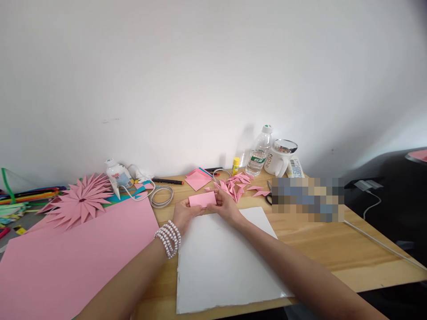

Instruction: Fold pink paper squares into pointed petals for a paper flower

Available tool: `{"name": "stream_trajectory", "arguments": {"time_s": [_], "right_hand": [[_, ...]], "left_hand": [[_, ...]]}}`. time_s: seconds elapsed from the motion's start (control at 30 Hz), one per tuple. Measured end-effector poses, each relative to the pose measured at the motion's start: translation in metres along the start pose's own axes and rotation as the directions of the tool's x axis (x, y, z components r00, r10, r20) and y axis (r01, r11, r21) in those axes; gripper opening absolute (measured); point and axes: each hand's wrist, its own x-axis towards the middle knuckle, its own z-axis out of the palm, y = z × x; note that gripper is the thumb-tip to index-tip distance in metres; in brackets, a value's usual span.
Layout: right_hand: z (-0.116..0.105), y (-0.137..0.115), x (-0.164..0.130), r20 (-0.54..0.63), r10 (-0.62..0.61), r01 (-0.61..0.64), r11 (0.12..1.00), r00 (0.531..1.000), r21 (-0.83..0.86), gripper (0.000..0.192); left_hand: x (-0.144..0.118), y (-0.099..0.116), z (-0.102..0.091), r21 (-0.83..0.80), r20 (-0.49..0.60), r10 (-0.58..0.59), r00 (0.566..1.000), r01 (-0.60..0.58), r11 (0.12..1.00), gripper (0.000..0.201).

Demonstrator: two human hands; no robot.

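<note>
Between my two hands is a small rectangle of pink paper, held at the far edge of a white board. My left hand, with a bead bracelet at the wrist, pinches its left end. The right end is gripped by my right hand, thumb in front and fingers behind. Just beyond the right hand lies a pile of folded pink paper pieces. A stack of pink paper squares rests behind the held piece.
Large pink sheet and pink paper pinwheel shape lie left. A glue bottle, coiled cable and marker sit behind. Rightward stand a glue stick, water bottle and lidded mug; scissors lie nearby.
</note>
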Motion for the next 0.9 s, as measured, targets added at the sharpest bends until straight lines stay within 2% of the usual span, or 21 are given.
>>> {"name": "stream_trajectory", "arguments": {"time_s": [0.1, 0.3, 0.47, 0.53, 0.67, 0.83, 0.9], "right_hand": [[0.001, -0.001, 0.001, -0.005, -0.006, 0.006, 1.000, 1.000, -0.004, 0.049], [0.000, 0.002, 0.003, -0.013, -0.009, 0.009, 1.000, 1.000, -0.002, 0.046], [-0.002, 0.004, 0.003, -0.002, -0.019, 0.019, 1.000, 1.000, -0.003, 0.044], [-0.001, 0.006, 0.003, -0.020, -0.026, 0.026, 1.000, 0.999, -0.015, 0.041], [0.002, 0.005, 0.004, -0.064, -0.020, 0.013, 0.995, 0.998, -0.104, 0.033], [0.008, -0.001, 0.009, -0.165, 0.009, -0.053, 0.963, 0.986, -0.263, 0.030], [0.011, -0.003, 0.011, -0.165, 0.010, -0.055, 0.961, 0.986, -0.272, 0.030]], "left_hand": [[0.003, 0.001, -0.001, 0.000, 0.033, -0.005, 0.999, 0.005, 1.000, 0.027], [0.003, 0.002, 0.002, 0.065, -0.016, 0.042, 0.999, -0.040, 0.997, 0.033], [0.000, 0.000, -0.001, 0.033, 0.058, 0.079, 0.995, -0.081, 0.996, 0.036], [-0.001, -0.001, 0.001, 0.025, 0.048, 0.100, 0.994, -0.101, 0.995, 0.036], [-0.003, -0.006, 0.007, -0.002, -0.057, 0.154, 0.986, -0.155, 0.988, 0.032], [-0.001, -0.010, 0.007, -0.074, -0.036, 0.132, 0.991, -0.134, 0.988, 0.036], [-0.001, -0.010, 0.007, -0.094, -0.038, 0.127, 0.991, -0.130, 0.987, 0.037]]}}
